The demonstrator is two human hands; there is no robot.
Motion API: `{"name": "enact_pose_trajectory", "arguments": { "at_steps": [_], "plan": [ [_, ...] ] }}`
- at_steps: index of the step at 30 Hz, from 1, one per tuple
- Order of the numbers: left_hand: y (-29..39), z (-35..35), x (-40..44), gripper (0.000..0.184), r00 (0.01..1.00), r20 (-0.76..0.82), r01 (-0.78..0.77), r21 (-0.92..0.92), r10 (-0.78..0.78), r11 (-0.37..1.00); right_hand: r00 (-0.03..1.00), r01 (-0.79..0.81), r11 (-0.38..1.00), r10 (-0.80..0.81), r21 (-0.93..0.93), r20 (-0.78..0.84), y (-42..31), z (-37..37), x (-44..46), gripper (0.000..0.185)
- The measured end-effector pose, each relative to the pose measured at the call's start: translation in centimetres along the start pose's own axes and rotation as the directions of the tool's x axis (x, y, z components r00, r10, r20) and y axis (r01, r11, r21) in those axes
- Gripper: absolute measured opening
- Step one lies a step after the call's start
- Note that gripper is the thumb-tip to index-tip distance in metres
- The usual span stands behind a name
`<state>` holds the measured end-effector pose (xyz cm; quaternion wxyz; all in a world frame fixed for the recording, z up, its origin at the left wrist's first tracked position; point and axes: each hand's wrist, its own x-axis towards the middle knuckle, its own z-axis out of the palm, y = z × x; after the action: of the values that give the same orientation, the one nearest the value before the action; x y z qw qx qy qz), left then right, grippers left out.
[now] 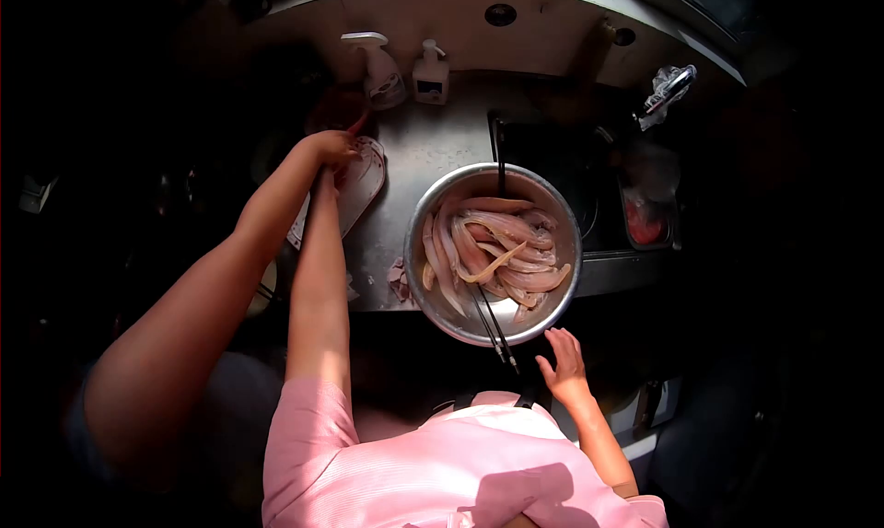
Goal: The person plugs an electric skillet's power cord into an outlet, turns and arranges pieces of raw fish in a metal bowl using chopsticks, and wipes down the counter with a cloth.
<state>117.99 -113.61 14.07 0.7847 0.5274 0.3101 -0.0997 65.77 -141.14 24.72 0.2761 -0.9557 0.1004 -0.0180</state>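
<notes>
My left hand [337, 176] reaches over a white oval tray [369, 184] with reddish spots, beside a co-worker's hand [330, 146]. Shadow and overlap hide its fingers, so any hold is unclear. My right hand [564, 363] is open, fingers apart, just outside the lower right rim of a large metal bowl [417, 290]. Long pale pink strips of raw flesh or fish [502, 229] lie piled in the bowl. Two thin black straps or cords [493, 323] hang over its near edge.
A spray bottle [383, 75] and a pump bottle [431, 75] stand at the back of the metal counter [442, 134]. A container with red contents [647, 224] sits at right. The co-worker's arm [198, 298] crosses the left side. Plastic covers a tap-like object [670, 93].
</notes>
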Motion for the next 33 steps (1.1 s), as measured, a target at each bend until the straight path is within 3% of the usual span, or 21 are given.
{"name": "enact_pose_trajectory", "arguments": {
  "at_steps": [6,9,12,15,17,19,21,23,25,27,29,32,33],
  "plan": [
    [-1.8,0.0,-3.7,0.033,0.986,0.027,-0.160,-0.131,0.165,0.978,0.978,-0.204,0.976,0.206,0.072,-0.034,2.2,-0.5,-2.4,0.040],
    [-3.5,-1.4,-10.3,0.037,0.983,-0.108,-0.149,0.011,0.150,0.989,0.961,-0.261,0.957,0.270,0.126,-0.060,2.7,-1.1,-3.8,0.036],
    [-8.1,-4.3,-17.7,0.033,0.919,0.064,-0.395,0.196,0.390,0.898,0.933,-0.352,0.919,0.359,0.175,-0.006,3.6,-1.7,-5.5,0.032],
    [-12.6,-7.6,-23.6,0.028,0.870,0.036,-0.475,0.331,0.492,0.815,0.894,-0.446,0.869,0.440,0.214,0.079,4.7,-1.9,-7.1,0.030],
    [-15.1,-9.1,-25.6,0.026,0.852,0.033,-0.496,0.372,0.523,0.785,0.896,-0.445,0.868,0.429,0.219,0.118,5.5,-1.9,-8.0,0.030],
    [-16.3,-9.0,-28.5,0.024,0.761,0.109,-0.603,0.483,0.640,0.635,0.901,-0.430,0.876,0.403,0.218,0.158,6.3,-2.1,-8.7,0.029],
    [-17.6,-8.6,-30.1,0.024,0.758,0.136,-0.614,0.476,0.638,0.629,0.913,-0.401,0.873,0.353,0.277,0.206,7.2,-2.0,-8.9,0.029],
    [-16.9,-7.3,-32.8,0.023,0.657,0.253,-0.666,0.637,0.711,0.389,0.943,-0.310,0.905,0.254,0.292,0.216,8.6,-2.2,-9.1,0.029],
    [-16.9,-6.2,-35.3,0.022,0.688,0.252,-0.678,0.558,0.680,0.479,0.969,-0.166,0.944,0.101,0.287,0.227,9.8,-2.6,-8.9,0.029],
    [-17.0,-5.4,-37.9,0.022,0.594,0.331,-0.733,0.597,0.733,0.325,0.973,-0.091,0.955,0.025,0.282,0.230,11.3,-2.9,-8.5,0.028],
    [-18.4,-5.7,-38.5,0.021,0.639,0.361,-0.699,0.642,0.679,0.316,0.980,-0.032,0.961,-0.024,0.276,0.196,12.2,-4.0,-8.0,0.028],
    [-20.0,-6.4,-39.9,0.021,0.702,0.338,-0.645,0.675,0.627,0.359,0.984,-0.067,0.952,0.013,0.299,0.178,13.0,-5.8,-7.4,0.029],
    [-21.0,-7.1,-39.5,0.021,0.670,0.356,-0.667,0.673,0.651,0.320,0.986,-0.078,0.953,0.030,0.292,0.167,13.4,-6.1,-7.6,0.029]
  ]
}}
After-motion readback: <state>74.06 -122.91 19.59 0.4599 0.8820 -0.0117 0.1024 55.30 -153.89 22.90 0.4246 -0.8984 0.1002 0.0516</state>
